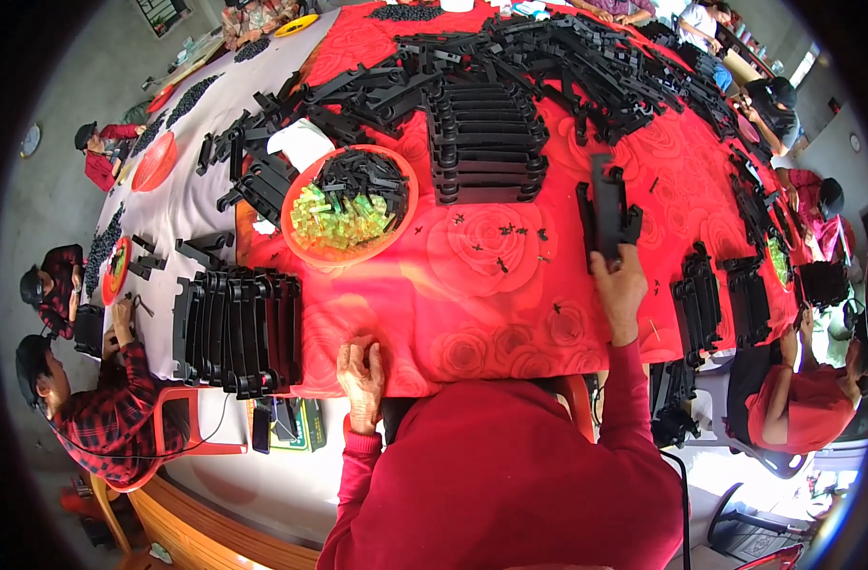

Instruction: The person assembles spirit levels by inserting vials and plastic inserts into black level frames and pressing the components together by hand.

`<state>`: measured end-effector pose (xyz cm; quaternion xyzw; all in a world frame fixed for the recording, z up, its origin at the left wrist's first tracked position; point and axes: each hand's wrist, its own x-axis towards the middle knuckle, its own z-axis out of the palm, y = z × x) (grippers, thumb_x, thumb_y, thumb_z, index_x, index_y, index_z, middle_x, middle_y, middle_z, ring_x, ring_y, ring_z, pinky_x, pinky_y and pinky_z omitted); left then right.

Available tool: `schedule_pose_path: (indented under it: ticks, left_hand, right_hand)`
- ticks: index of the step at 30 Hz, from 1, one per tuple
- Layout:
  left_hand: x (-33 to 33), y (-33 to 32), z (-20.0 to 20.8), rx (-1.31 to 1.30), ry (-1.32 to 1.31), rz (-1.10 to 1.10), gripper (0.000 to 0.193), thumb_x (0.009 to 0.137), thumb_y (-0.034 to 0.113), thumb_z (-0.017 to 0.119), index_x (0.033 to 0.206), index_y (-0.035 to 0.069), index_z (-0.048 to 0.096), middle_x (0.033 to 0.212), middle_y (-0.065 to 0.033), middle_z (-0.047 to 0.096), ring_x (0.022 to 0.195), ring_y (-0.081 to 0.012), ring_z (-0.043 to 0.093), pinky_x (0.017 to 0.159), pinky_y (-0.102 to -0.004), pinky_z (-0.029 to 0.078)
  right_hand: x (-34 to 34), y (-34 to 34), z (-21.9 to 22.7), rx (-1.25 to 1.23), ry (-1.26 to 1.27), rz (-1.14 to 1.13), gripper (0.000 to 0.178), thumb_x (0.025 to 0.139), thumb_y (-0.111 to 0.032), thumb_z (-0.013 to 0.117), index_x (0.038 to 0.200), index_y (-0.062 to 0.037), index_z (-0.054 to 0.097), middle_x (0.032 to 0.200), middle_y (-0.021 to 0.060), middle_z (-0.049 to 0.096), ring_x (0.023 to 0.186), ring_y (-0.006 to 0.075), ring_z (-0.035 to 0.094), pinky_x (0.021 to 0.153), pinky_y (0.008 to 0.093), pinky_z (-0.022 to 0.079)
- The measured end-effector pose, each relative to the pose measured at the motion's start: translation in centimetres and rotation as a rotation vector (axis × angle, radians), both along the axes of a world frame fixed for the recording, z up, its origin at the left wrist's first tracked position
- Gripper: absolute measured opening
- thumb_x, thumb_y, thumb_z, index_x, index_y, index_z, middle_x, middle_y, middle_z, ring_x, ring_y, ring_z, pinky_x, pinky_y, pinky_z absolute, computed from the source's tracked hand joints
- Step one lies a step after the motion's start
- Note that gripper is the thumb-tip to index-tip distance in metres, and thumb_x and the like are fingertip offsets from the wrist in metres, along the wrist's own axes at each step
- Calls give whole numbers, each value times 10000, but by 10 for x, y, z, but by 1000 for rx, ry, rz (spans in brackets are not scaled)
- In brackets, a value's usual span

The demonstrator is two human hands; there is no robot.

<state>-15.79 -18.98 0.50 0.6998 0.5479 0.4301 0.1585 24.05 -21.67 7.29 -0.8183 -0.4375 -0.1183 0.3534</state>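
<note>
Black plastic frame (pixel 605 211) — upright in the right hand (pixel 620 285) grip.

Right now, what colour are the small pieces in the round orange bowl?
Translucent green pieces beside black ones, head view.

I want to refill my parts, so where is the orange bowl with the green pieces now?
In the head view the orange bowl sits on the red tablecloth left of centre, ahead of the left hand, beside the tall stack of black frames.
</note>
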Motion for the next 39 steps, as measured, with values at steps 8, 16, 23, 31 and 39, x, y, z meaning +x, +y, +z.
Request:
schedule_pose_path:
  ticks: [8, 16, 23, 31, 39]
  left_hand:
    - [1, -14, 51, 168, 1, 69, 587, 772, 252, 731, 1233, -13, 481, 1138, -189, 522, 1027, -354, 489, 897, -449, 393]
    - [-9, 6, 27, 163, 350, 133, 653, 718, 281, 740, 1268, 47, 478, 1212, -147, 493, 1111, -335, 450, 939, -455, 358]
    - [-17, 17, 8, 140, 397, 162, 460, 739, 198, 679, 1160, 53, 566, 1058, -94, 561, 1000, -286, 491, 854, -438, 375]
    - [-7, 20, 5, 177, 448, 105, 249, 758, 144, 624, 998, 80, 645, 927, -55, 584, 881, -257, 507, 749, -419, 384]
    - [-3, 11, 21, 236, 358, 155, 364, 728, 94, 663, 1086, 65, 605, 1104, -76, 558, 988, -275, 508, 813, -416, 385]
  right_hand:
    - [-136, 42, -17, -13, -419, 987, 168, 759, -154, 610, 881, -83, 519, 764, 63, 500, 615, 192, 577, 509, 341, 468]
    - [-201, 90, -52, 13, -535, 1258, 128, 744, -127, 575, 857, -85, 533, 759, 74, 481, 639, 208, 576, 534, 344, 491]
    - [-202, 78, -36, -76, -234, 1144, 148, 828, -135, 615, 932, -43, 563, 823, 122, 525, 586, 286, 597, 486, 407, 487]
    - [-177, 168, 10, -138, -8, 1098, 67, 822, -97, 587, 886, -76, 589, 846, 130, 567, 731, 352, 606, 609, 461, 477]
    - [-205, 241, 8, -558, -412, 1079, 129, 759, -134, 580, 775, -64, 688, 812, 150, 679, 799, 304, 672, 665, 443, 530]
